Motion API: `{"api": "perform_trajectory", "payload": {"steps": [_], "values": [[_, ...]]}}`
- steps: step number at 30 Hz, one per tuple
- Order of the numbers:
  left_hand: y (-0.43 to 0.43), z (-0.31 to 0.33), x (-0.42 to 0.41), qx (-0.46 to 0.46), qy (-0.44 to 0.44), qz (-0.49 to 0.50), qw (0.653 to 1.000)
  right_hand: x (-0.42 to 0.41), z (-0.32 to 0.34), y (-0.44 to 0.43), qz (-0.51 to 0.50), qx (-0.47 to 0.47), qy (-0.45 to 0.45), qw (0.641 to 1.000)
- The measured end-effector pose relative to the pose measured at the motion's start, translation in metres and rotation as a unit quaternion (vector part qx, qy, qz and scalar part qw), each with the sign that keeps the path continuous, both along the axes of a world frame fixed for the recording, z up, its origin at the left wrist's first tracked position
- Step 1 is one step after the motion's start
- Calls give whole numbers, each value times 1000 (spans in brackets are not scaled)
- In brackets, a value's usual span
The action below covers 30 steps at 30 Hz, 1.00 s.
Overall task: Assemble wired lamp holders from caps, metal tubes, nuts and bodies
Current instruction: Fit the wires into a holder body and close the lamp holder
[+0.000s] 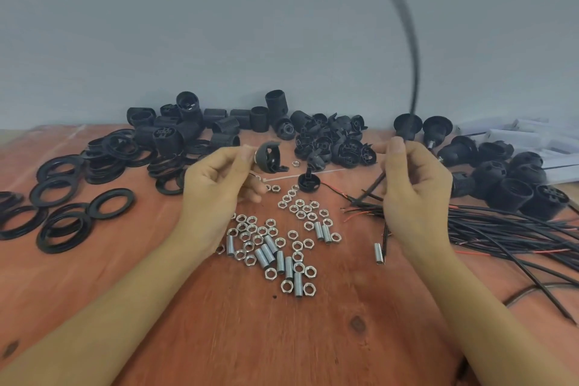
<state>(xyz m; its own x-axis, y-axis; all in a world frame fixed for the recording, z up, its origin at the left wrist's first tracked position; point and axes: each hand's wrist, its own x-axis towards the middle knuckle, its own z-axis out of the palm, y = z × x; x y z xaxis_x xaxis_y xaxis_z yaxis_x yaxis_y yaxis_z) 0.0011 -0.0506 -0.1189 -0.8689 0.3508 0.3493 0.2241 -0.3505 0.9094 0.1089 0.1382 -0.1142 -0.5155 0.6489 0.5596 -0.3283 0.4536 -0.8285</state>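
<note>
Head view: a reddish-brown wooden table (282, 338) stands against a pale grey wall; the parts lie loose in heaps directly on the board.
Far left: flat black plastic rings (62, 197) are spread out, many overlapping one another.
Back left: black threaded cylindrical bodies (188, 125) are heaped near the wall, some upright and some on their side.
Left hand (216, 185): it is above the table, with the thumb and curled fingers pinching a black dome-shaped plastic cap (272, 157) at its closed end.
Cap direction: the open mouth faces right, toward the other hand. The axis lies almost level, from left to right. A bit of bright metal shows at the closed end beside the thumb; I cannot tell whether it is a tube or a nut.
Centre: silver hexagonal nuts (270, 222) and short silver threaded metal tubes (270, 244) lie mixed between the two forearms. The tubes lie flat and mostly point away from the person.
Behind centre: a heap of loose black caps (335, 141) lies near the wall.
Right hand (410, 185): it is above the table with fingers curled, and the thumb and forefinger pinch a thin black cable (415, 72).
Cable direction: it rises almost straight up from the fingertips, then bends to the left at the top, where it is blurred.
Right: a bundle of black cables with red inner wires (501, 229) lies flat, with its long axis left to right and the bare ends pointing left.
Back right: black assembled lamp holders (501, 178) lie in a heap.
Far right: white flat boxes (532, 141), blurred.
</note>
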Motion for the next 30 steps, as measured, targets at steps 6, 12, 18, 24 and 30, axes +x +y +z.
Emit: {"api": "perform_trajectory", "payload": {"steps": [6,12,18,24,30], "values": [[2,-4,0,-21,-103,-95,990,-2,3,-8,145,-219,23,965],[3,-4,2,-4,-121,-122,985,-1,2,-13,173,-208,27,962],[3,-3,4,1,-126,-141,982,-1,0,-17,178,-214,12,960],[1,-1,5,0,-120,-149,982,-2,0,-17,169,-217,-5,961],[0,0,7,-33,-89,-144,985,-1,-1,-18,177,-205,0,963]]}}
